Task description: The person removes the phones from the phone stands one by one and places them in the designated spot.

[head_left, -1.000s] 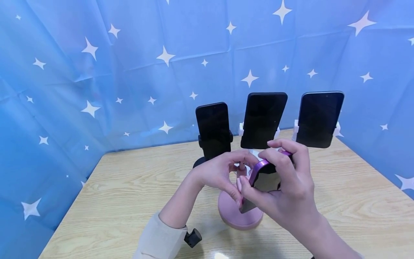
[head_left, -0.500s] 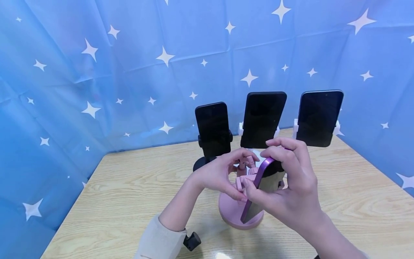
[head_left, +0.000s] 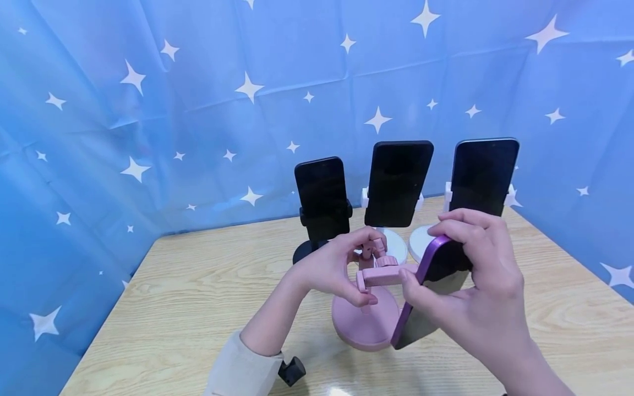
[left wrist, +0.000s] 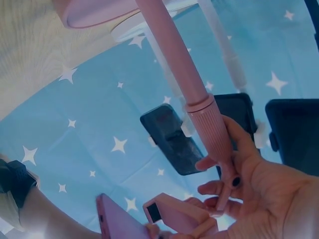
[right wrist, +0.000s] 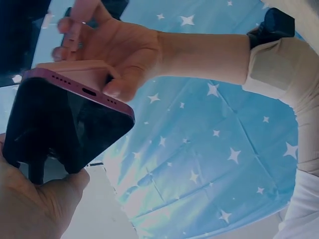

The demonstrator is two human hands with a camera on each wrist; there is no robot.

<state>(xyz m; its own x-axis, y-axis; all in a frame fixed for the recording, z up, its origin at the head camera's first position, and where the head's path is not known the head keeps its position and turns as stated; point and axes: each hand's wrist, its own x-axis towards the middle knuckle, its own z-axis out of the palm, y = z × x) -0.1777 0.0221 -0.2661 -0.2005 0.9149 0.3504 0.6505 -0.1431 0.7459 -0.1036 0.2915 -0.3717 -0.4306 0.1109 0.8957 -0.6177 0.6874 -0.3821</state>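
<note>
A pink phone stand has a round base (head_left: 364, 324) on the table and a clamp (head_left: 383, 276) at its top. My left hand (head_left: 327, 269) grips the stand's top behind the clamp, thumb at the clamp's left end; in the left wrist view, fingers curl round the joint below the ribbed collar (left wrist: 212, 132). My right hand (head_left: 482, 291) holds a purple-edged phone (head_left: 436, 280) by its edges, tilted, screen facing right. The phone's back edge is right at the clamp's right end. The right wrist view shows the phone's port edge (right wrist: 89, 92) close to the clamp.
Behind stand a black phone in a black holder (head_left: 324, 198) and two dark phones, the middle one (head_left: 398, 184) and the right one (head_left: 482, 176), in white holders. White round bases (head_left: 421, 242) sit beneath. A blue star-patterned curtain (head_left: 208, 110) backs the wooden table (head_left: 208, 286).
My right hand has moved rightward with the purple phone, which now stands more to the side. More of the pink clamp shows. My left hand has stayed nearly in place on the stand.
</note>
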